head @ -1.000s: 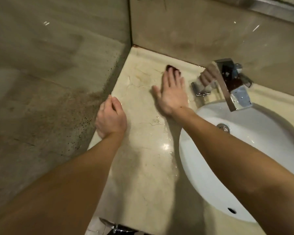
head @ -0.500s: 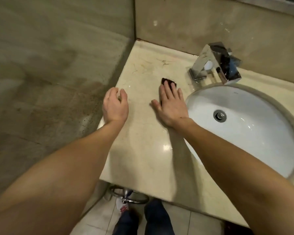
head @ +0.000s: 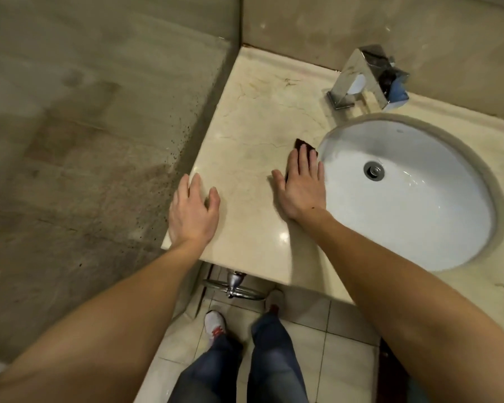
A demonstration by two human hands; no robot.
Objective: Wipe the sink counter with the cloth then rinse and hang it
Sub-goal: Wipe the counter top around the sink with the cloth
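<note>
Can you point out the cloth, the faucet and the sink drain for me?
cloth [head: 302,144]: head view, dark corner showing past the fingertips.
faucet [head: 367,74]: head view, on its chrome body.
sink drain [head: 374,170]: head view, centre of the metal stopper.

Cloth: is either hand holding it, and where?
The right hand presses the dark cloth flat against the counter under its fingers, not gripped. The left hand rests empty on the counter edge.

Cloth [head: 305,145]: dark maroon. Counter [head: 253,135]: cream marble, thin brown veins. Sink [head: 437,205]: white basin. Faucet [head: 367,75]: mirror chrome. Wall [head: 93,117]: beige-brown, dark speckles. Jeans [head: 274,362]: blue.
</note>
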